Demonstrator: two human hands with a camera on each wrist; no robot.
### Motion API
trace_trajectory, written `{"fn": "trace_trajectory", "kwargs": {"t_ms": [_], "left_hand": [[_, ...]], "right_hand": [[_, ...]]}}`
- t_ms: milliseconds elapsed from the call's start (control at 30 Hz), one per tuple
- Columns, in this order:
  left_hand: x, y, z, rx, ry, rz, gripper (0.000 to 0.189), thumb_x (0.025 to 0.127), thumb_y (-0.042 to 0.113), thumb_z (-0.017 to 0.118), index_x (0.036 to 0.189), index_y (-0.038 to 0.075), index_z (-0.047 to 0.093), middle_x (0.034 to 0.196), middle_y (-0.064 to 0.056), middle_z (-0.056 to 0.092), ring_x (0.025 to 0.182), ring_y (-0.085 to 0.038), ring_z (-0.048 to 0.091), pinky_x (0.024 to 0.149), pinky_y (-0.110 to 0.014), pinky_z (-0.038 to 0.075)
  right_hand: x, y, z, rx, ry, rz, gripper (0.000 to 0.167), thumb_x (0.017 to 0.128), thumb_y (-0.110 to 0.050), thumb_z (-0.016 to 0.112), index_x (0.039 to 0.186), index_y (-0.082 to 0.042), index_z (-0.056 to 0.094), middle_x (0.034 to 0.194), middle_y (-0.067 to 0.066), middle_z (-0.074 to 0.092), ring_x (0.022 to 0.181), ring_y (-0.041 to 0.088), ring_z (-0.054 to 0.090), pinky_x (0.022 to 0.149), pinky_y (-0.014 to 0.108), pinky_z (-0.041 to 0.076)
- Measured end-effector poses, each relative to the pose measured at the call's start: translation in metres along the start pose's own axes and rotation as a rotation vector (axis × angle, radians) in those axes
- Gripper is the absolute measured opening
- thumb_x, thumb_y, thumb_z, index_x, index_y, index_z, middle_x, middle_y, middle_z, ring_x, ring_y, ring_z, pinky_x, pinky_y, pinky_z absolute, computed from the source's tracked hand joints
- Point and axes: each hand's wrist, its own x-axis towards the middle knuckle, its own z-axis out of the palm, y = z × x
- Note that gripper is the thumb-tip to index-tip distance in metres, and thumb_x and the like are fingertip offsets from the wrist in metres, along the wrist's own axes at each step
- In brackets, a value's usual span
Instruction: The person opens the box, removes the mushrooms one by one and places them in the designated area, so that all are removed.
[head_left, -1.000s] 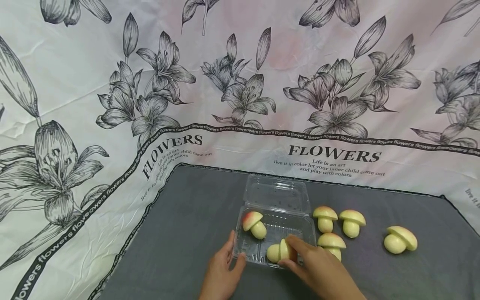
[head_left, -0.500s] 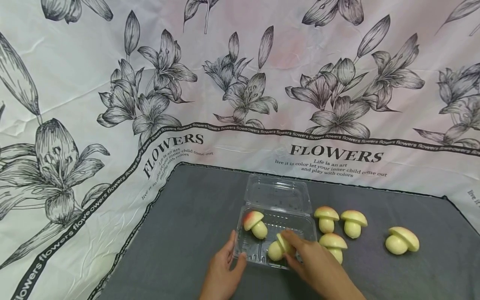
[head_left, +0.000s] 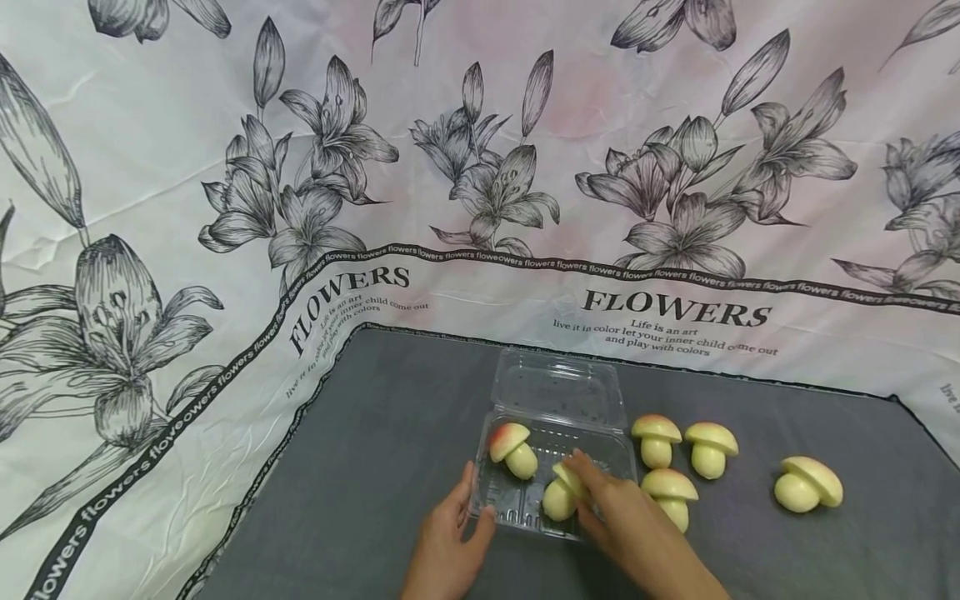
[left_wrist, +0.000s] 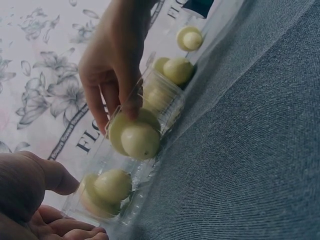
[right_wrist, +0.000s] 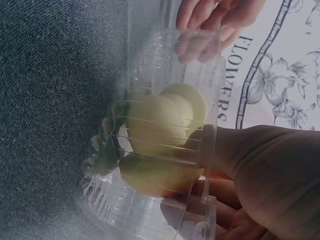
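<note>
A clear plastic clamshell container (head_left: 600, 446) lies open on the dark tabletop. My left hand (head_left: 446, 546) holds its front-left corner, the thumb at the front edge and the fingers along the left side. One toy mushroom (head_left: 521, 460), pale yellow with a reddish cap, lies in the container's left part. My right hand (head_left: 637, 529) reaches over the right part and grips a second toy mushroom (head_left: 558, 502) by the cap. Its stem points to the front left. In the right wrist view, the gripped mushroom's cap (right_wrist: 155, 175) shows through the clear wall, between thumb and fingers.
Right of the container stand three more toy mushrooms: one behind (head_left: 656, 442), one beside it (head_left: 710, 450) and one in front (head_left: 671, 496). Another mushroom (head_left: 808, 483) lies tilted farther right. The container's lid (head_left: 558, 387) leans back toward the flower-printed cloth (head_left: 480, 300).
Inside the container, the right hand has turned the gripped mushroom, so its stem points more toward the front, and shifted it slightly right. The left hand stays at the container's corner.
</note>
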Motion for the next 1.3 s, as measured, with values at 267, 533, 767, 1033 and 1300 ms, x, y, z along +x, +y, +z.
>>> {"fn": "trace_trajectory", "kwargs": {"t_ms": [267, 533, 767, 1033, 1300], "left_hand": [[0.0016, 0.0027, 0.001, -0.009, -0.004, 0.001, 0.073, 0.106, 0.022, 0.067, 0.162, -0.009, 0.031, 0.165, -0.026, 0.035, 0.15, -0.045, 0.036, 0.119, -0.055, 0.039], [-0.0003, 0.0026, 0.0025, -0.02, 0.003, 0.027, 0.072, 0.105, 0.021, 0.068, 0.161, -0.009, 0.032, 0.164, -0.026, 0.037, 0.149, -0.044, 0.038, 0.118, -0.054, 0.04], [-0.0007, 0.0022, 0.0018, -0.009, -0.011, -0.004, 0.074, 0.105, 0.023, 0.068, 0.161, -0.008, 0.032, 0.165, -0.026, 0.036, 0.149, -0.047, 0.038, 0.117, -0.056, 0.041], [-0.0022, 0.0025, 0.0012, -0.005, 0.004, -0.001, 0.074, 0.105, 0.023, 0.069, 0.162, -0.007, 0.032, 0.165, -0.026, 0.036, 0.149, -0.048, 0.038, 0.117, -0.055, 0.041], [-0.0015, 0.0013, 0.0011, -0.003, 0.005, -0.017, 0.074, 0.105, 0.023, 0.069, 0.162, -0.008, 0.032, 0.165, -0.026, 0.035, 0.149, -0.047, 0.037, 0.117, -0.056, 0.041]], "right_hand": [[0.0024, -0.0002, -0.0005, -0.007, -0.003, 0.049, 0.06, 0.085, 0.005, 0.077, 0.143, -0.004, 0.064, 0.136, 0.022, 0.069, 0.076, 0.017, 0.072, 0.054, 0.026, 0.052], [0.003, 0.0026, 0.0004, -0.024, 0.02, -0.006, 0.061, 0.084, 0.008, 0.078, 0.143, -0.003, 0.064, 0.138, 0.021, 0.069, 0.117, 0.032, 0.073, 0.078, 0.039, 0.065], [-0.0008, 0.0026, 0.0017, -0.021, 0.008, -0.002, 0.057, 0.088, 0.009, 0.075, 0.143, -0.005, 0.064, 0.14, 0.02, 0.068, 0.115, 0.034, 0.073, 0.08, 0.04, 0.065], [-0.0017, 0.0014, 0.0002, -0.016, -0.039, 0.029, 0.061, 0.089, 0.017, 0.068, 0.145, -0.006, 0.063, 0.144, 0.016, 0.066, 0.097, 0.032, 0.077, 0.079, 0.039, 0.065], [-0.0035, 0.0043, -0.0001, 0.057, 0.048, -0.014, 0.079, 0.079, 0.028, 0.062, 0.148, -0.011, 0.062, 0.146, 0.011, 0.066, 0.055, -0.003, 0.049, 0.054, 0.024, 0.053]]}}
